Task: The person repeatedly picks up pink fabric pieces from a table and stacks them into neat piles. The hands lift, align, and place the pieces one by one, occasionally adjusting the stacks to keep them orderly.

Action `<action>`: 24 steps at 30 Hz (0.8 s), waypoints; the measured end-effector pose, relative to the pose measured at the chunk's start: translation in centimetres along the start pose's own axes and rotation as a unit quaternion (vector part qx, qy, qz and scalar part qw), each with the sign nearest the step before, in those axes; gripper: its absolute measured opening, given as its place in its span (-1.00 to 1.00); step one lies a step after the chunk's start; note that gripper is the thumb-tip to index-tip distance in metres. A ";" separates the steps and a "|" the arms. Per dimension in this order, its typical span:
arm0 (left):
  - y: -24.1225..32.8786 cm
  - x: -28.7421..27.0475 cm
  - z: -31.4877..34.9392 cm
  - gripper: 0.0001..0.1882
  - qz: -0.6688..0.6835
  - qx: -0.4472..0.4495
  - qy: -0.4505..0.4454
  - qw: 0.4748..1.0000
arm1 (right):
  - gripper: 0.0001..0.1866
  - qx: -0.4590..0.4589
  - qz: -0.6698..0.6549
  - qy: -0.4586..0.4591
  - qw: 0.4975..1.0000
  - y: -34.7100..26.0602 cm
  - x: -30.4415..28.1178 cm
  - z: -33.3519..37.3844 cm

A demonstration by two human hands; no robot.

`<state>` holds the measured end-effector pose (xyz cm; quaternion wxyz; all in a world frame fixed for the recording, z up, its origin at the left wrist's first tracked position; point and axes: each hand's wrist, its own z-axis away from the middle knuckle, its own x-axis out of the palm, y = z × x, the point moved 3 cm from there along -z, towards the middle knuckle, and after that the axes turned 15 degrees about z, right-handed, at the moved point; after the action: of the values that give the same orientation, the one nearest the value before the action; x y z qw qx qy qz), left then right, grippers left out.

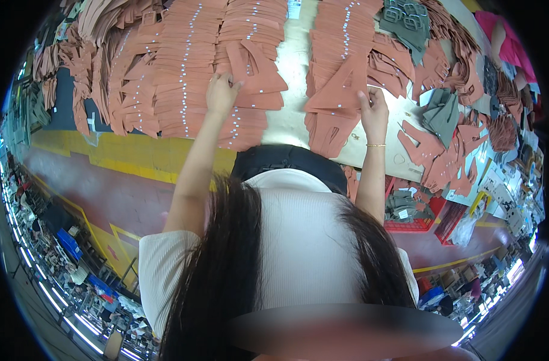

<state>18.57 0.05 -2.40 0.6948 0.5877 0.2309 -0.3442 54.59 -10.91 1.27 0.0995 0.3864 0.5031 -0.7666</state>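
At the front of a long overlapping row, an orange cut piece [263, 77] with a slot in it lies on the others. My left hand [223, 94] pinches its left edge with curled fingers. Across the pale gap, my right hand [374, 109] grips the right side of a broad, triangular orange cut piece [340, 89], thumb up along its edge. That piece rests on another row of overlapping orange pieces [337, 36]. Small white labels run in lines down the rows. Whether the pieces are leather or fabric, I cannot tell.
Grey-green pieces with buckle-like shapes [405, 23] lie at the back right, and more grey-green pieces [441, 114] nearer. Loose orange pieces [428, 147] spread right of my right hand. A red crate [410, 225] stands below the table's right side. Yellow-edged floor [106, 153] lies left.
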 end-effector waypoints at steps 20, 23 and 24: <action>6.6 -2.0 -0.4 -0.71 0.186 0.004 -0.060 0.981 | -0.64 0.194 -0.265 -0.055 0.943 7.0 3.8 -0.9; 8.3 -2.8 -2.3 -0.70 0.274 0.008 -0.055 0.960 | -0.64 0.200 -0.245 -0.063 0.946 7.5 4.0 -0.7; 8.3 -2.9 -3.1 -0.69 0.300 0.010 -0.048 0.953 | -0.63 0.201 -0.234 -0.067 0.949 7.5 4.1 -0.5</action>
<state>23.19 4.23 4.53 0.7703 0.6199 0.0065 -0.1497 56.14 -13.03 -6.84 -0.1287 0.2179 0.4066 -0.8779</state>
